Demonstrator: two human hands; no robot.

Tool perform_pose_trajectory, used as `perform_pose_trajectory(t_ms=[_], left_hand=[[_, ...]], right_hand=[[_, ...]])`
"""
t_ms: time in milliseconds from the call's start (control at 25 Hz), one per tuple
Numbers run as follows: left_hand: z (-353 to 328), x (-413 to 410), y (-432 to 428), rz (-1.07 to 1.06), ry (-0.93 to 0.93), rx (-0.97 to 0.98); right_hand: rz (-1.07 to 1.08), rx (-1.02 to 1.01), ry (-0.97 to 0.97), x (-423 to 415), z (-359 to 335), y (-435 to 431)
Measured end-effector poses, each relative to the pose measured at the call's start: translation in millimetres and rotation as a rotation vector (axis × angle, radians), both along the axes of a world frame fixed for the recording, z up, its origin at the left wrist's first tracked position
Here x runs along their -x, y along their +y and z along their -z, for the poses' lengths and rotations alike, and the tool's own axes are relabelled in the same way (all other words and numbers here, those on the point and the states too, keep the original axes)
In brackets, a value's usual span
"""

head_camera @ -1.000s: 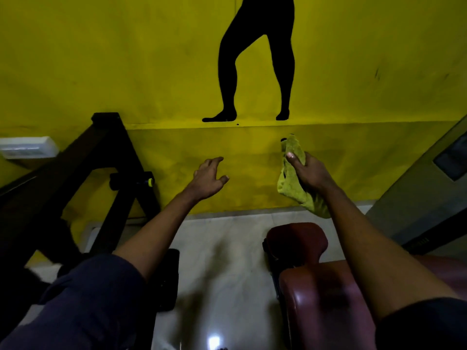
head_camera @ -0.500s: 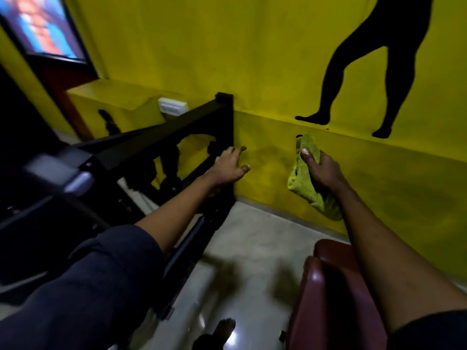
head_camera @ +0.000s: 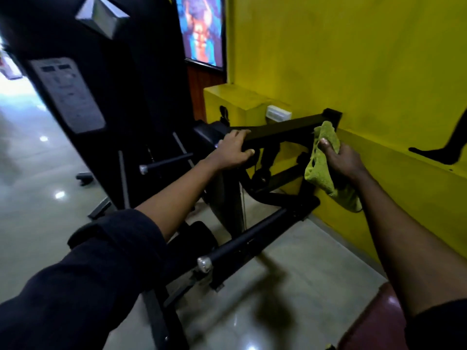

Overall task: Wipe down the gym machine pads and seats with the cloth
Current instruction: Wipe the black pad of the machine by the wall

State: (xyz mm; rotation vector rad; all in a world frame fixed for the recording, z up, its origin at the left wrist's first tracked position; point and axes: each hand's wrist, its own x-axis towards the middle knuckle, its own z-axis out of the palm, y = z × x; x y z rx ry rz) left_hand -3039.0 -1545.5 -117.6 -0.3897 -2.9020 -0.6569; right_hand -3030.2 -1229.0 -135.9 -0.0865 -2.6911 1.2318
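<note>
My right hand point(head_camera: 340, 160) grips a bunched yellow-green cloth point(head_camera: 321, 165), held in the air close to the yellow wall and next to the end of a black machine frame bar point(head_camera: 285, 128). My left hand point(head_camera: 233, 150) is wrapped over that same black bar, fingers curled around it. A dark red padded seat point(head_camera: 371, 324) shows at the bottom right corner, partly hidden under my right forearm. Below my arms, a black padded roller bar point(head_camera: 252, 239) with a chrome end cap runs across the machine.
A tall black weight-stack housing point(head_camera: 101, 84) with a grey instruction plate stands at left. The yellow wall point(head_camera: 353, 59) with a ledge and a white socket box point(head_camera: 278, 114) runs along the right. A framed poster point(head_camera: 202, 29) hangs above. Glossy tiled floor point(head_camera: 290, 274) lies below.
My view has swung left toward the black machine. My left hand moved from open in the air onto the black frame bar and closed on it. The cloth stays in my right hand.
</note>
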Motion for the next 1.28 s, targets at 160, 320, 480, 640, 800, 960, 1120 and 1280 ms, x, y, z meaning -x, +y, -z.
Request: perform_pose_trajectory(t_ms=[160, 320, 480, 640, 800, 960, 1120, 1280], left_hand=[[-16.6, -39.6, -88.8, -0.101, 0.019, 0.0], [-23.4, -87.0, -184.6, -0.192, 0.038, -0.016], [-21.9, -125.9, -272.5, -0.278, 0.044, -0.005], [-15.9, -151.4, -356.8, -0.397, 0.04, -0.043], [-6.5, -149.1, -408.5, -0.446, 0.041, -0.076], [0.7, -111.2, -425.2, -0.395, 0.02, -0.078], [10.3, -60.8, -424.0, -0.314, 0.016, -0.119], [25.8, -5.3, -425.0, -0.213, -0.021, -0.11]], right_hand=[[-0.056, -0.018, 0.054, -4.4, -14.4, -58.0], [-0.107, -0.03, 0.049, -20.9, -20.9, -136.4], [-0.178, -0.042, 0.054, -32.1, -17.8, -217.3], [-0.317, -0.048, 0.066, -31.5, -27.0, -305.3], [-0.328, -0.083, 0.076, -7.7, -39.4, -356.7], [-0.262, -0.099, 0.12, 28.0, -44.9, -374.2], [0.008, -0.244, 0.198, 55.6, -46.9, -378.4], [0.263, -0.444, 0.251, 77.1, -48.1, -380.3]])
